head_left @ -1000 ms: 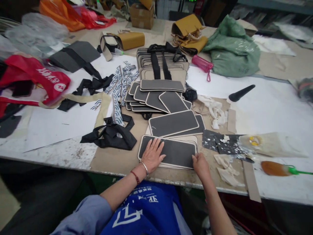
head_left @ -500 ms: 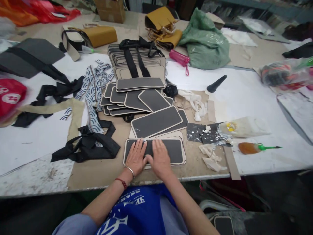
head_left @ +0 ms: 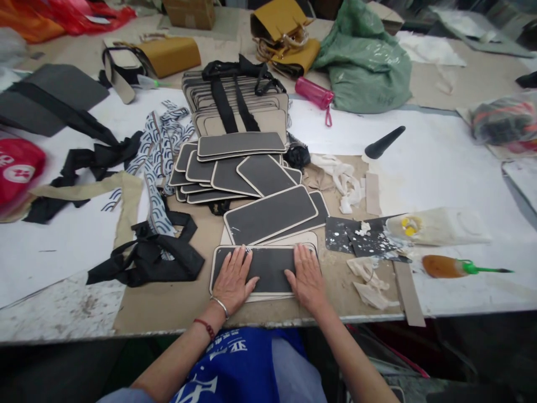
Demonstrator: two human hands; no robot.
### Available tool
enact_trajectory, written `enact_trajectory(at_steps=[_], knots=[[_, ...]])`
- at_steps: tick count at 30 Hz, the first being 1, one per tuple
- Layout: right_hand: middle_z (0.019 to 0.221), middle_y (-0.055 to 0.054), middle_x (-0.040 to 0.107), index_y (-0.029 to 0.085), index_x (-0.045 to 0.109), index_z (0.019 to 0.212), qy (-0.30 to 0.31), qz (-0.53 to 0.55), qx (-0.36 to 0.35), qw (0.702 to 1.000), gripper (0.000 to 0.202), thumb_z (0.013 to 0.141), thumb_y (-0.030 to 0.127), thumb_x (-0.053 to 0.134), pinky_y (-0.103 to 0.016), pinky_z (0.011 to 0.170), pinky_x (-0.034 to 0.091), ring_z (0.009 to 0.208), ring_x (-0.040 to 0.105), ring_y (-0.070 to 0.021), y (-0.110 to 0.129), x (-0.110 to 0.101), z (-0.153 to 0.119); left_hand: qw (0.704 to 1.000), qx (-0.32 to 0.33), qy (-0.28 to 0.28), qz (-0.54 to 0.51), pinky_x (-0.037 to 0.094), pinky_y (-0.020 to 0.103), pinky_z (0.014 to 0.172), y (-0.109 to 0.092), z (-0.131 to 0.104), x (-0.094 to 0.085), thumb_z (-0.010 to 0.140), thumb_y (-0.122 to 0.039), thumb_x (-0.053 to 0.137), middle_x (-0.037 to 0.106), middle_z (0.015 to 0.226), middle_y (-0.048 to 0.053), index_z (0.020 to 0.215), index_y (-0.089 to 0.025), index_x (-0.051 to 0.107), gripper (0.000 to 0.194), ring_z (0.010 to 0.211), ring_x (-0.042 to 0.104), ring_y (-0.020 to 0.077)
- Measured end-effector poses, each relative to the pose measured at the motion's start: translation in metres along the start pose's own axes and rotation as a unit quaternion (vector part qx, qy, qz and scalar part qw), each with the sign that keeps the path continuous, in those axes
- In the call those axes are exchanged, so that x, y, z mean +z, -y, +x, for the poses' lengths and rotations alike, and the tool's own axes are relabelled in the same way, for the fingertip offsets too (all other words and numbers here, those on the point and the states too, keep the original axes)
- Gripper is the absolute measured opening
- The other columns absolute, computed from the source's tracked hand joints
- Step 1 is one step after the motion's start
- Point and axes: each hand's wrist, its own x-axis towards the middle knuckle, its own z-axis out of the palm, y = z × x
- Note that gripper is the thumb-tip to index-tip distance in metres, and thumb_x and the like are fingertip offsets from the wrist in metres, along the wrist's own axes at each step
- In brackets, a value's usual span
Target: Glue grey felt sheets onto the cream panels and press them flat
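Observation:
A dark grey rounded panel with a beige border (head_left: 271, 271) lies near the front edge of the table, on top of other pale-edged pieces. My left hand (head_left: 233, 280) rests flat on its left part, fingers spread. On the right part lies my right hand (head_left: 308, 280), also flat with the fingers outstretched. Just beyond, a similar loose panel (head_left: 271, 214) lies tilted over another one. Further back is a heap of such panels (head_left: 235, 176), and behind it a stack of beige pieces (head_left: 268, 120) with black strips across it.
To the left lie black fabric strips (head_left: 146, 254) and wave-patterned strips (head_left: 157, 162). A glue-spotted black board (head_left: 364, 235), a glue bottle with a green nozzle (head_left: 444, 266) and cloth scraps (head_left: 369, 280) are on the right. A green bag (head_left: 364, 61) and mustard handbags (head_left: 281, 28) stand behind.
My right hand has slid right, from the middle of the panel to its right part, so the hands are now apart. The left hand stays on the left part.

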Motion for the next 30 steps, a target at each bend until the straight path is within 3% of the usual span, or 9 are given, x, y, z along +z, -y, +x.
enact_trajectory(at_steps=[5,14,17,21,24,27,30], knots=[[0.144,-0.019,0.014,0.007,0.005,0.139,-0.002,-0.017,0.009,1.0,0.072,0.087,0.045,0.037,-0.051,0.104,0.021,0.132,0.011,-0.0286,-0.035,-0.002,0.002,1.0,-0.007,0.015,0.025,0.02,0.043,0.107,-0.001,0.0,-0.003,0.082,-0.041,0.043,0.024,0.142,0.016,0.134,-0.01,0.031,0.062,0.133,0.016,0.0264],[0.144,-0.016,0.016,0.009,0.008,0.139,-0.005,0.039,0.014,0.999,0.063,0.088,0.04,0.029,-0.053,0.103,0.021,0.132,0.013,-0.0278,-0.04,0.006,0.004,0.999,-0.02,0.036,-0.03,0.019,0.045,0.107,-0.002,0.002,-0.009,0.081,-0.045,0.044,0.019,0.144,0.015,0.137,-0.014,0.023,0.067,0.134,0.012,0.0258],[0.138,-0.018,0.029,0.006,0.023,0.135,-0.006,0.119,0.051,0.992,0.053,0.09,0.034,0.022,-0.047,0.102,0.028,0.128,0.025,-0.0238,-0.049,-0.005,0.007,0.996,-0.034,-0.003,-0.088,0.024,0.043,0.107,0.005,0.0,-0.015,0.087,-0.037,0.035,0.023,0.144,0.013,0.137,-0.016,0.022,0.056,0.133,0.016,0.0227],[0.108,-0.016,0.057,0.01,0.053,0.11,-0.048,0.154,0.115,0.98,0.041,0.087,0.036,0.03,-0.04,0.092,0.039,0.104,0.051,-0.0225,-0.058,-0.024,0.006,0.97,-0.173,-0.119,-0.123,0.029,0.044,0.104,0.026,-0.013,-0.013,0.087,-0.035,0.035,0.037,0.135,0.018,0.131,-0.009,0.031,0.051,0.129,0.027,0.0252],[0.092,-0.013,0.061,0.013,0.058,0.098,-0.042,0.11,0.119,0.986,0.035,0.084,0.034,0.033,-0.04,0.086,0.041,0.092,0.053,-0.0231,-0.054,-0.03,-0.003,0.953,-0.242,-0.131,-0.128,0.032,0.048,0.101,0.042,-0.022,-0.005,0.083,-0.038,0.04,0.046,0.126,0.019,0.119,-0.009,0.045,0.046,0.123,0.036,0.0299],[0.088,-0.014,0.061,0.011,0.059,0.093,-0.04,0.075,0.155,0.984,0.037,0.084,0.034,0.032,-0.039,0.083,0.041,0.088,0.053,-0.0241,-0.044,-0.028,-0.015,0.951,-0.247,-0.125,-0.14,0.035,0.047,0.099,0.047,-0.025,0.001,0.082,-0.035,0.042,0.049,0.123,0.018,0.105,-0.012,0.054,0.035,0.119,0.04,0.0303],[0.086,-0.014,0.061,0.011,0.059,0.094,-0.041,0.059,0.212,0.975,0.038,0.084,0.032,0.029,-0.038,0.079,0.042,0.086,0.053,-0.0241,-0.036,-0.021,-0.029,0.947,-0.246,-0.159,-0.133,0.034,0.046,0.099,0.042,-0.024,-0.004,0.082,-0.031,0.043,0.049,0.123,0.018,0.099,-0.013,0.055,0.028,0.119,0.041,0.0292]])
